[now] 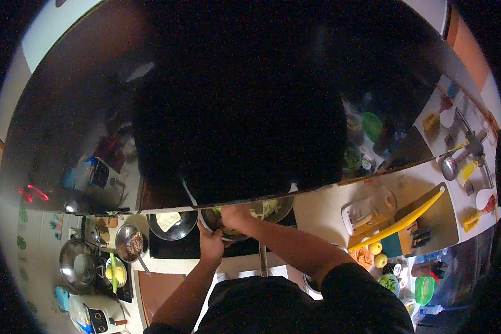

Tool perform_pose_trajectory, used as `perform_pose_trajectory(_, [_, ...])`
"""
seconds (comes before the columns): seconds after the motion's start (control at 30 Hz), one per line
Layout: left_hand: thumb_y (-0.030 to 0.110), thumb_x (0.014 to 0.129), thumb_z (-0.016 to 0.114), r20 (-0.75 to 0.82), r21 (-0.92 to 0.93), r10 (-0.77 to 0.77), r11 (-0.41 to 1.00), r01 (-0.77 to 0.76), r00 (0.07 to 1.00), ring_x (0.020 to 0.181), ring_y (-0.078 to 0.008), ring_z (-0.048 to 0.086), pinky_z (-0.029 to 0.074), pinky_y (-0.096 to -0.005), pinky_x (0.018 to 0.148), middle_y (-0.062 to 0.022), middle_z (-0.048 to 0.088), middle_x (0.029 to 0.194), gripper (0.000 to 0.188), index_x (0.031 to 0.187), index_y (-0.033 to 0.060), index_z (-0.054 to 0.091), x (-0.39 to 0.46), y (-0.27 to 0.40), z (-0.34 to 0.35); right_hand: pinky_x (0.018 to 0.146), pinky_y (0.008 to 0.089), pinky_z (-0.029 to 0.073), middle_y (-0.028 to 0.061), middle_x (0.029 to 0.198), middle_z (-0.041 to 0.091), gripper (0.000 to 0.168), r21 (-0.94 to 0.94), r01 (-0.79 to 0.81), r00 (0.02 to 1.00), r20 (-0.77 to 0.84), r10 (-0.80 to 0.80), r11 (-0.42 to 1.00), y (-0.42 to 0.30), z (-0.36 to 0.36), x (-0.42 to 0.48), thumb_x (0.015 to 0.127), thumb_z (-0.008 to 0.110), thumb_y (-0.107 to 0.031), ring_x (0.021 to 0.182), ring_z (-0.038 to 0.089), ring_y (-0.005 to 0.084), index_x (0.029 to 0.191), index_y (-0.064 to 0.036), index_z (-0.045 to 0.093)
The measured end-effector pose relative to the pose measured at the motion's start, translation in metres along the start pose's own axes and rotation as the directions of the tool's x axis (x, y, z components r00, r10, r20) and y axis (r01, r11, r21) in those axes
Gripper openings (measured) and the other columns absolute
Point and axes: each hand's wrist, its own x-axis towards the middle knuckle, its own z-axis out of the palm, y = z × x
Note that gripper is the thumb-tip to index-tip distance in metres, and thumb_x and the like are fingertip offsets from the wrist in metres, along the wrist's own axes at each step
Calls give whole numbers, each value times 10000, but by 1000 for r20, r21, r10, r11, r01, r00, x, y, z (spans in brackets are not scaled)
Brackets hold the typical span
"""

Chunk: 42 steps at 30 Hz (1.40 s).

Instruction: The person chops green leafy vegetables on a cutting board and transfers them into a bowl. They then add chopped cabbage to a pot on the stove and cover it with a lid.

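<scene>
At the lower middle of the head view, my left hand (211, 243) grips the near-left rim of a bowl (207, 226) with green pieces in it. My right hand (234, 218) reaches into or over this bowl; its fingers are partly hidden, so what they hold cannot be told. Just right of the bowl, a pan (284, 215) holds pale green chopped vegetables (271, 207), its long handle (263, 259) pointing towards me. On the left, a dark pan (188, 230) contains a pale, flat piece of food (168, 221). A dark overhead surface hides the far parts of the bowl and pans.
Left are a metal pan of brown pieces (130, 246), a wok (77, 262), a bowl of yellow items (120, 273) and a white appliance (98, 319). Right are a clear container (350, 223), a curved yellow strip (405, 221), yellow fruit (380, 261) and a green tub (424, 291).
</scene>
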Motion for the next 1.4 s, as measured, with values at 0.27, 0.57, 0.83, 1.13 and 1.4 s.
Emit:
perform_pose_trajectory(0.27, [-119, 952, 409, -85, 114, -38, 992, 48, 996, 1184, -361, 643, 679, -487, 820, -219, 472, 1444, 841, 1645, 214, 68, 6, 7, -15, 1113, 647, 395, 245, 1516, 503, 491, 105, 13, 966, 254, -39, 994, -8, -11, 10, 942, 612, -339, 1361, 506, 418, 1342, -55, 636])
perform_pose_trajectory(0.57, [-105, 966, 413, -10, 127, 53, 991, -51, 999, 1224, -357, 617, 662, -531, 880, -181, 472, 1456, 835, 1648, 226, 62, 16, -2, -30, 843, 556, 568, 168, 1045, 776, 283, 32, 123, 992, -23, -123, 992, -29, -39, -6, 878, 643, -224, 945, 744, 371, 1068, -63, 776])
perform_pose_trajectory(0.83, [11, 1043, 482, 7, 42, -57, 998, 56, 998, 1188, -355, 652, 674, -483, 824, -170, 494, 1444, 629, 1565, 184, 177, 33, 10, -15, 792, 491, 590, 218, 1021, 754, 530, 422, 212, 921, -388, -35, 881, 22, -20, 42, 775, 779, -212, 894, 735, 387, 1270, -37, 702])
perform_pose_trajectory(1.13, [-8, 1046, 470, -25, 32, -46, 998, 47, 999, 1176, -367, 684, 691, -483, 817, -208, 542, 1415, 538, 1501, 137, 222, 28, 33, -8, 847, 497, 566, 210, 1097, 737, 499, 415, 169, 881, -470, 52, 894, 78, -74, 45, 836, 760, -307, 973, 712, 382, 1265, -60, 696])
perform_pose_trajectory(1.4, [-47, 1017, 391, -47, 124, 3, 992, 3, 999, 1149, -392, 684, 688, -475, 829, -257, 509, 1414, 670, 1580, 122, 69, 29, 23, -36, 886, 513, 547, 204, 1116, 723, 490, 203, -7, 897, -431, 96, 979, 161, -102, 17, 837, 754, -324, 1010, 696, 382, 1251, -69, 697])
